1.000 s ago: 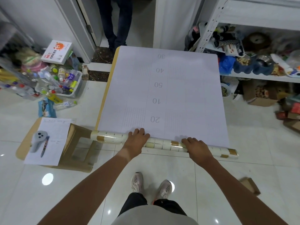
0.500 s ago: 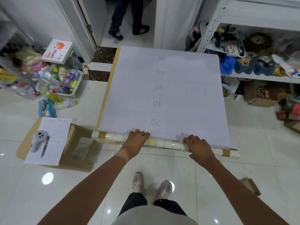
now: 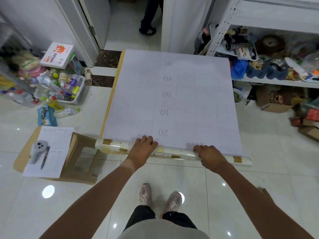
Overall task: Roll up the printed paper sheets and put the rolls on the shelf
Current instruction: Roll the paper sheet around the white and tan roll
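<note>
A large white printed sheet (image 3: 181,100) with upside-down numbers 30, 40, 50, 10, 20 lies flat on a wooden-edged table (image 3: 114,94). Its near edge is wound into a long roll (image 3: 114,145) with a cream and tan tile pattern on the outside, lying across the table's front edge. My left hand (image 3: 142,149) rests on the roll left of centre, fingers curled over its top. My right hand (image 3: 209,156) presses on the roll further right. The white metal shelf (image 3: 274,81) stands at the right, crowded with clutter.
A low wooden stool (image 3: 77,156) at the left carries a paper form (image 3: 50,150), a grey controller and a pen. A bin of plastic bottles (image 3: 65,88) sits on the floor at far left. A person's leg (image 3: 149,19) stands in the doorway behind the table. Cardboard boxes (image 3: 276,104) lie under the shelf.
The roll has advanced slightly up the sheet toward the 20 under both hands. The person in the doorway has stepped away to the right.
</note>
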